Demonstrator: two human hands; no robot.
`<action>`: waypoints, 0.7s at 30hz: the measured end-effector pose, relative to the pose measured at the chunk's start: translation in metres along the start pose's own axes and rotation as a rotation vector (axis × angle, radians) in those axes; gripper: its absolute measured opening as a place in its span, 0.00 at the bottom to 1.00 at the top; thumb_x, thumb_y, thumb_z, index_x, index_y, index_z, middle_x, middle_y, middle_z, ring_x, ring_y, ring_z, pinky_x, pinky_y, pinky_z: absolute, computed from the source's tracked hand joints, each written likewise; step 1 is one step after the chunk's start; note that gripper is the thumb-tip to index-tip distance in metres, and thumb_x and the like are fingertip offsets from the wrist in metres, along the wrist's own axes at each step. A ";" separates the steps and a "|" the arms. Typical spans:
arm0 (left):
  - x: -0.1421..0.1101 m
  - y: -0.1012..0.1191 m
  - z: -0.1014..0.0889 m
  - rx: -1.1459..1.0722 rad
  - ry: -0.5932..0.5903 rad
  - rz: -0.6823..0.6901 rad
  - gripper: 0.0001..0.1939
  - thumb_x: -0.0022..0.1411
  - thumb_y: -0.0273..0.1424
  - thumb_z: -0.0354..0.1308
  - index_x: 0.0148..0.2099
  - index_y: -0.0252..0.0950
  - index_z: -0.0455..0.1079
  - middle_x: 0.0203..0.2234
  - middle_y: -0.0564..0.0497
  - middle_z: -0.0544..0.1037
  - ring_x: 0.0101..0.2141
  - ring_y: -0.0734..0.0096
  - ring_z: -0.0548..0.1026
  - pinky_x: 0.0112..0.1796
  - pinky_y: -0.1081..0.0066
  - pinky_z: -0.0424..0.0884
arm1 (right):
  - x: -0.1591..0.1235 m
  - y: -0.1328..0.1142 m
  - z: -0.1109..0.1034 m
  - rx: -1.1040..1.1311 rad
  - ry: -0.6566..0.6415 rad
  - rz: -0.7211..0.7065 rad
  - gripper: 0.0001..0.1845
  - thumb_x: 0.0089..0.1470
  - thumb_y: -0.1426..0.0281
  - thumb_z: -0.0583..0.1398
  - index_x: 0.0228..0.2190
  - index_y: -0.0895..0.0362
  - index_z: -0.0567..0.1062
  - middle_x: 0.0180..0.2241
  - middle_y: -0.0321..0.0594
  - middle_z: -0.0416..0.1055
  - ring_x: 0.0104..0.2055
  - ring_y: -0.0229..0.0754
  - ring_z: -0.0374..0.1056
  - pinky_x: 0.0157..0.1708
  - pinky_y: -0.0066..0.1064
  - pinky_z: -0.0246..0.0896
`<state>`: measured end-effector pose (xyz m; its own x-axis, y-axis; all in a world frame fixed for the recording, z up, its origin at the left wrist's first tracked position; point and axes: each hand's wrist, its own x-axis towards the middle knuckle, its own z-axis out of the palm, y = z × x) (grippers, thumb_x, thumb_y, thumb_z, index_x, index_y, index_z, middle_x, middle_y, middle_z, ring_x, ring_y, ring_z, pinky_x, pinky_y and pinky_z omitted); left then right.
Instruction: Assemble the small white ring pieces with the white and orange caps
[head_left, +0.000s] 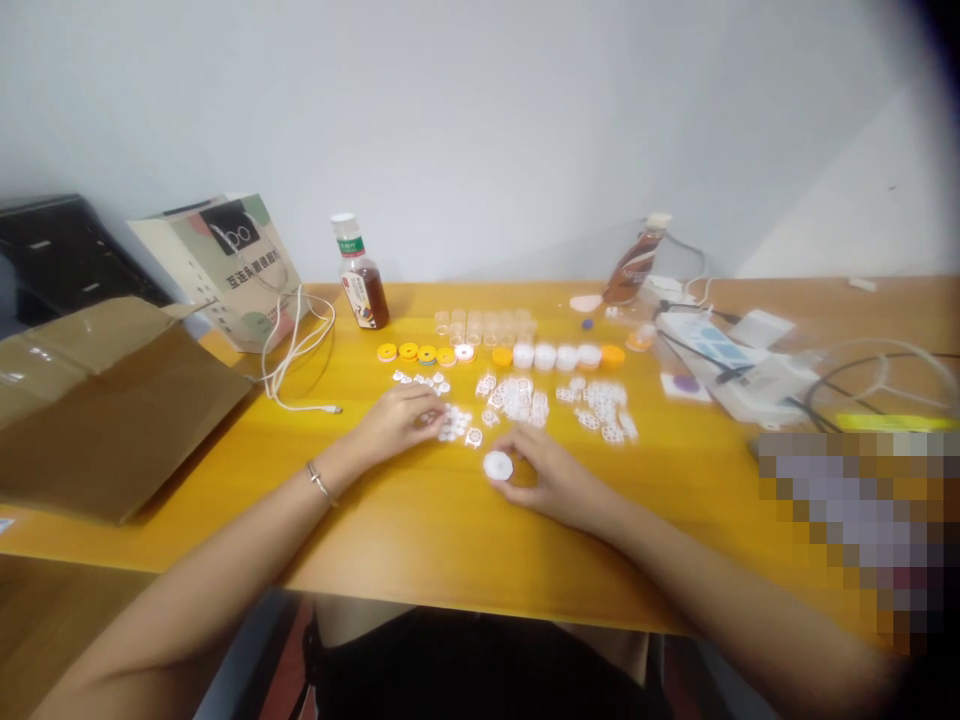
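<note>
A round white disc (498, 466) is pinched at its edge between the thumb and fingers of my right hand (546, 472), just above the table's near middle. My left hand (401, 415) reaches to a cluster of small white pieces (455, 424), its thumb and fingertips close together. Whatever lies between those fingertips is too small to make out. Behind it lie more small white pieces (431, 381). Beyond my right hand are flat, white wheel-patterned parts (517, 398) and a second group of similar cut-out parts (606, 408).
Yellow round pieces (409, 351) and white round pieces (546, 356) form a row, with clear cups (487, 325) behind. Two drink bottles (366, 290) stand at the back. A paper bag (240, 270), brown cardboard (112, 410) and white cable (289, 360) lie left; a power strip (727, 365) right.
</note>
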<state>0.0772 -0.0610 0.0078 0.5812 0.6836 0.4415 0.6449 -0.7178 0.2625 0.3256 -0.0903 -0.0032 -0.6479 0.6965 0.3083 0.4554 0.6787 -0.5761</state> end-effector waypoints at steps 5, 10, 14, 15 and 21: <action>0.003 0.035 0.013 -0.079 -0.064 0.159 0.09 0.63 0.32 0.48 0.39 0.36 0.69 0.33 0.48 0.74 0.35 0.72 0.70 0.37 0.69 0.66 | 0.001 0.000 0.001 0.021 -0.009 -0.003 0.08 0.47 0.72 0.60 0.32 0.55 0.67 0.34 0.40 0.65 0.38 0.43 0.63 0.39 0.36 0.61; 0.005 0.041 0.024 0.051 -0.114 0.224 0.11 0.64 0.33 0.47 0.37 0.35 0.69 0.31 0.48 0.73 0.33 0.70 0.69 0.36 0.68 0.63 | 0.001 0.003 0.003 0.029 -0.004 -0.012 0.08 0.47 0.70 0.61 0.32 0.55 0.67 0.34 0.40 0.65 0.39 0.42 0.63 0.39 0.35 0.60; 0.003 0.040 0.026 0.131 -0.124 0.278 0.12 0.65 0.33 0.46 0.37 0.35 0.68 0.31 0.48 0.73 0.33 0.71 0.68 0.36 0.69 0.62 | 0.002 0.004 0.004 0.030 0.008 0.000 0.09 0.46 0.70 0.63 0.30 0.55 0.66 0.33 0.39 0.65 0.38 0.42 0.63 0.37 0.34 0.60; 0.003 0.040 0.027 0.139 -0.119 0.290 0.12 0.65 0.33 0.45 0.37 0.34 0.68 0.31 0.48 0.73 0.34 0.71 0.68 0.36 0.69 0.62 | 0.002 0.004 0.004 0.031 0.011 0.004 0.10 0.46 0.70 0.63 0.30 0.55 0.66 0.32 0.39 0.65 0.38 0.42 0.63 0.37 0.34 0.60; 0.002 0.040 0.029 0.149 -0.090 0.340 0.11 0.65 0.31 0.46 0.38 0.34 0.68 0.32 0.50 0.73 0.36 0.72 0.69 0.38 0.69 0.61 | 0.002 0.005 0.004 0.040 0.013 0.015 0.12 0.45 0.68 0.64 0.29 0.56 0.66 0.31 0.39 0.65 0.36 0.42 0.63 0.36 0.33 0.60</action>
<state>0.1187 -0.0851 -0.0058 0.8114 0.4237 0.4026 0.4692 -0.8830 -0.0162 0.3240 -0.0869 -0.0085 -0.6332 0.7094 0.3096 0.4400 0.6590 -0.6100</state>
